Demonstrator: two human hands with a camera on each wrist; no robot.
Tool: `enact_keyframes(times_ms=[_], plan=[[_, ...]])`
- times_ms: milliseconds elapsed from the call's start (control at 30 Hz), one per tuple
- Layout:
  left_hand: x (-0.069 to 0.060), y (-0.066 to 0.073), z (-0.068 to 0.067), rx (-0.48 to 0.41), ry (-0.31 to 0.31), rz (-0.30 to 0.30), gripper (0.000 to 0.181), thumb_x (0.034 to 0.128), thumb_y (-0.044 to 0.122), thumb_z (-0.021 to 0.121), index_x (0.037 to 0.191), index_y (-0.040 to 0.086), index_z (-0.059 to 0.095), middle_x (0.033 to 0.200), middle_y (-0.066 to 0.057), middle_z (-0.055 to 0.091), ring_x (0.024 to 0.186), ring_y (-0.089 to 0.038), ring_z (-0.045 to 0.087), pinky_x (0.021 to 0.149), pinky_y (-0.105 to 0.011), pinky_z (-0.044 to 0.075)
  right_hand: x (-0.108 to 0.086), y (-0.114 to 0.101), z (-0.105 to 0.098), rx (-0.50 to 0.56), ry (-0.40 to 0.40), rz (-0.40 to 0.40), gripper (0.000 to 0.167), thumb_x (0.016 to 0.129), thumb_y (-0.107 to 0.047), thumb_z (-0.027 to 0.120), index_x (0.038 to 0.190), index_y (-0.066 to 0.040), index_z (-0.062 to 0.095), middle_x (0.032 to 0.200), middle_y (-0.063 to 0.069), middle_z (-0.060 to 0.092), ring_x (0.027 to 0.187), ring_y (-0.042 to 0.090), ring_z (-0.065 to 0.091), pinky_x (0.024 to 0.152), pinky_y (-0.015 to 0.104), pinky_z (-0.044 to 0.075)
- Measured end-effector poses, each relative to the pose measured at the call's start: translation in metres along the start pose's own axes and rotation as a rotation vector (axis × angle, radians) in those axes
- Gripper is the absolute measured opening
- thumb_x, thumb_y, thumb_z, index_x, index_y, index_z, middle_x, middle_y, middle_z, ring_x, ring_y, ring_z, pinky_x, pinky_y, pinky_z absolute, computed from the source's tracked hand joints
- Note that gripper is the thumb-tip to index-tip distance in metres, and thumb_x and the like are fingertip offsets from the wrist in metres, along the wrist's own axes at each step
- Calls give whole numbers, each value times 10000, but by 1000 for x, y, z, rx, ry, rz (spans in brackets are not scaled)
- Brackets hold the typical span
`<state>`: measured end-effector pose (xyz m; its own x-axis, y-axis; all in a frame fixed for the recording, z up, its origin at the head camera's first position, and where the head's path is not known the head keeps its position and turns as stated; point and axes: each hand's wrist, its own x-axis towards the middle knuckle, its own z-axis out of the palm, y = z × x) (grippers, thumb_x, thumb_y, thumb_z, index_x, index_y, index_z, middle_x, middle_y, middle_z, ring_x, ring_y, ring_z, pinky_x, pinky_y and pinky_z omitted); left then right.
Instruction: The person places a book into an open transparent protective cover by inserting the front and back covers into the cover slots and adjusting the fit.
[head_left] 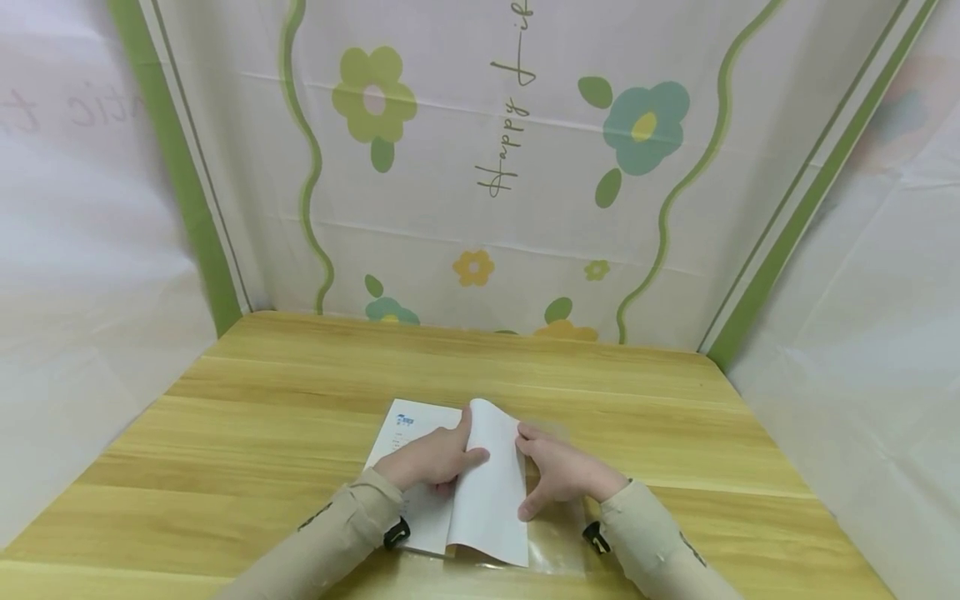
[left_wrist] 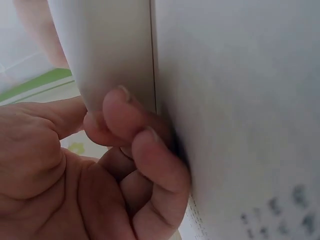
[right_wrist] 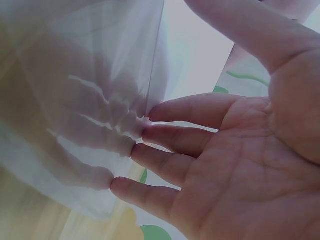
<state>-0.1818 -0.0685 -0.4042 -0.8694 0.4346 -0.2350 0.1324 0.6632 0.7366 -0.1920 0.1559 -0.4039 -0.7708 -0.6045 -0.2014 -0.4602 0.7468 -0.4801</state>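
Note:
A white book (head_left: 427, 532) with a small blue logo and faint print lies on the table, partly under my left forearm. A blank white leaf (head_left: 491, 500) of it stands bent over to the right. My left hand (head_left: 435, 457) pinches this leaf near its fold, thumb on top, curled fingers (left_wrist: 160, 165) behind it. At the leaf's right edge is my right hand (head_left: 558, 471), its fingers spread and nearly straight. Those fingertips touch a clear plastic sheet (right_wrist: 75, 130), which also shows beneath the right hand in the head view. Whether the leaf is cover or page I cannot tell.
The wooden table (head_left: 300, 400) reaches back to a white curtain (head_left: 450, 217) printed with flowers. White cloth hangs along both sides. A black band piece (head_left: 397, 532) sits at the left wrist, and another (head_left: 596, 537) at the right.

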Motion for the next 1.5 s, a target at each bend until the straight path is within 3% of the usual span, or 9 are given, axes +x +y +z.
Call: enact_keyframes(times_ms=[300,467,667,833,1133,1500], plan=[[6,-2,6,104,23,7,835,1034,357,497,1532,-71,-20,521,-28,512,401,-132,462,424,-248,373,0,2,-1,-28,9,-37,1017,634,-276,936,1374,186,412,1511,345,242,1401,430,261,1122,496,266],[3,-5,3,42,-38,23,846,1040,407,461,1545,-13,-71,560,-47,517,437,-153,471,473,-270,419,0,2,-1,-27,8,-47,1024,634,-272,935,1379,188,404,1508,351,244,1397,436,266,1120,498,270],[-1,-8,-5,-49,-135,57,824,1055,348,449,1540,12,-126,609,-84,545,492,-161,489,503,-281,461,-1,-1,-1,2,1,-34,1041,634,-251,934,1383,206,373,1516,348,224,1401,439,249,1125,500,255],[-2,-7,-9,-75,-164,71,828,1055,335,456,1540,24,-138,636,-101,558,517,-170,511,507,-295,488,-1,-1,-1,12,2,-26,1050,634,-252,935,1387,207,364,1522,345,215,1405,436,241,1126,499,253],[-2,-4,-10,-98,-147,56,854,1028,349,521,1555,10,-61,629,-118,564,505,-188,533,488,-314,497,1,2,0,-23,6,-27,1057,639,-288,930,1390,198,368,1523,338,216,1401,440,248,1122,508,256],[-3,-2,-2,-73,-61,5,886,982,405,593,1580,69,32,563,-98,552,456,-180,512,467,-294,460,1,2,2,-29,11,-38,1038,631,-286,928,1381,192,393,1514,333,248,1397,447,257,1122,526,247]])
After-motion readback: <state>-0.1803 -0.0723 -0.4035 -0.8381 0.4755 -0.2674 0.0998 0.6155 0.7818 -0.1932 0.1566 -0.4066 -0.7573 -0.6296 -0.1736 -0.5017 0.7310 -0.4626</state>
